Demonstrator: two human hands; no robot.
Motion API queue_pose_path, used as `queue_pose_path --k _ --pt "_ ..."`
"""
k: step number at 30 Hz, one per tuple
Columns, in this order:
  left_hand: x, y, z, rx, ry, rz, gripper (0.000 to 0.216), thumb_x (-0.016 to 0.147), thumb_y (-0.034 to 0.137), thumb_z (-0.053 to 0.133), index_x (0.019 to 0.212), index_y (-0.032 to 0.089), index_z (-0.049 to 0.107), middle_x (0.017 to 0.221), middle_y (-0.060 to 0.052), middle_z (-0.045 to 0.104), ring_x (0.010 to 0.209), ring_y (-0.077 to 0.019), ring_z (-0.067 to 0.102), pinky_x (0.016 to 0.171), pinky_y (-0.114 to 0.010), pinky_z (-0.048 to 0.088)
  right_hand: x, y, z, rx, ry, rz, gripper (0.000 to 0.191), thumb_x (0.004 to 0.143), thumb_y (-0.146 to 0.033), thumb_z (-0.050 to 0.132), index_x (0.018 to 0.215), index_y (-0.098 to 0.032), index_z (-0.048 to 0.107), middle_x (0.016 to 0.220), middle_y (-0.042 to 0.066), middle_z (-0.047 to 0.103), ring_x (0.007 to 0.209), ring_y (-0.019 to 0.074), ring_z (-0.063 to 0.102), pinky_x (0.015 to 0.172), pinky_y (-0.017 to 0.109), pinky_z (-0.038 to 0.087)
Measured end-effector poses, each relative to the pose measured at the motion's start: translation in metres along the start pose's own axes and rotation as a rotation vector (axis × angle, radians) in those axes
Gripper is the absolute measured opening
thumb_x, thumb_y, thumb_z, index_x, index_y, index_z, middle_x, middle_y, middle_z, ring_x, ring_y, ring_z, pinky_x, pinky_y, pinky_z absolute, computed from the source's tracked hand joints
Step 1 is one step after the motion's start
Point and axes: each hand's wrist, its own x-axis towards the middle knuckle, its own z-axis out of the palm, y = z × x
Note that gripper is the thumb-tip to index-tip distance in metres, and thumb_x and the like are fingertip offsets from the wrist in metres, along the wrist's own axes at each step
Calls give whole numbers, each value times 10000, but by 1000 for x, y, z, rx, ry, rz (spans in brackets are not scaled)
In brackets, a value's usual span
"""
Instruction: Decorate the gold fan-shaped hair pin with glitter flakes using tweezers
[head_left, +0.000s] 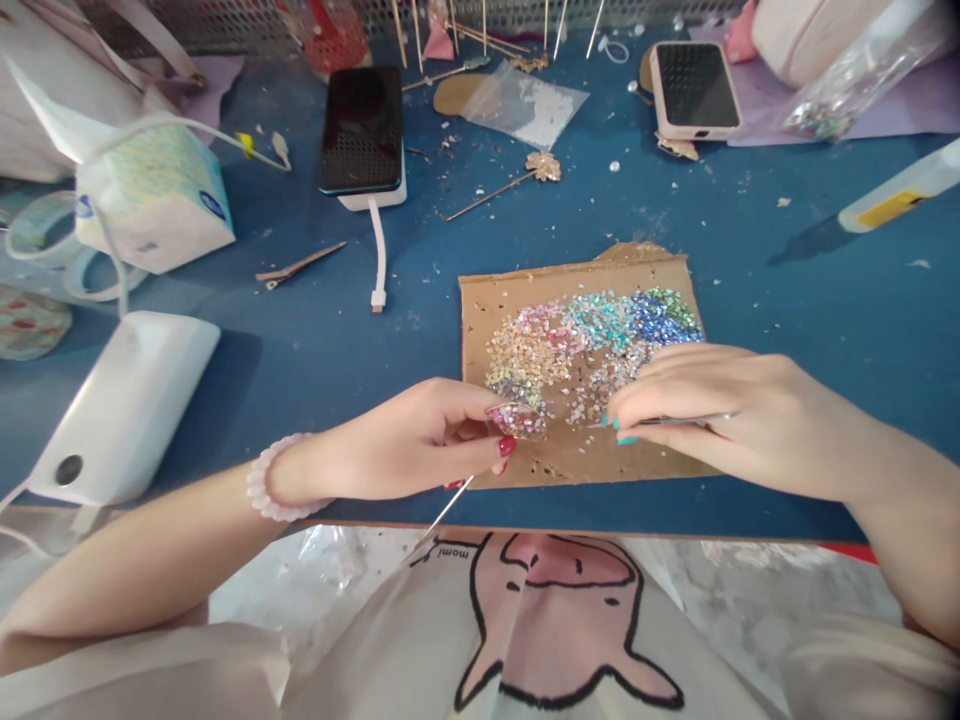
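Observation:
A brown cardboard sheet (480,300) lies on the blue table and carries a spread of small coloured rhinestones (592,335) sorted by hue. My left hand (409,445) pinches a rhinestone-covered ornament (517,418) on a thin metal stick (446,510) that runs back toward my body. My right hand (720,415) is closed around thin metal tweezers (675,421), whose tip points left at the stones near the ornament. Both hands hover over the cardboard's near edge.
Two phones (362,128) (694,88), a white power bank (127,405), a tissue pack (154,195), a hair clip (300,266), a bag of stones (525,105), a glue bottle (900,190) and a gold leaf stick (510,185) lie around. The table edge (600,530) runs just before my body.

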Motion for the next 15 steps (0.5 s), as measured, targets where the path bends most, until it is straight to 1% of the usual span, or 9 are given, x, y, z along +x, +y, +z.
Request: queue_pose_path --k 3,8,15 --pt "0 0 0 16 -14 11 165 896 205 488 783 130 582 693 20 528 535 -56 457 476 -123 395 1 2 0 25 -8 60 98 913 -266 524 863 -248 606 815 -44 692 737 126 640 723 272 474" --pt "0 -1 1 5 23 19 154 888 195 489 797 138 599 694 21 547 524 -54 460 472 -123 391 0 6 2 25 5 129 82 904 -281 531 866 -264 603 812 -41 692 677 117 638 622 258 470" --pt "0 0 -1 20 -15 22 146 899 193 481 837 132 598 713 19 546 529 -50 462 481 -119 402 0 6 1 53 7 153 90 899 -295 539 867 -245 606 845 -22 698 698 116 660 610 238 488"
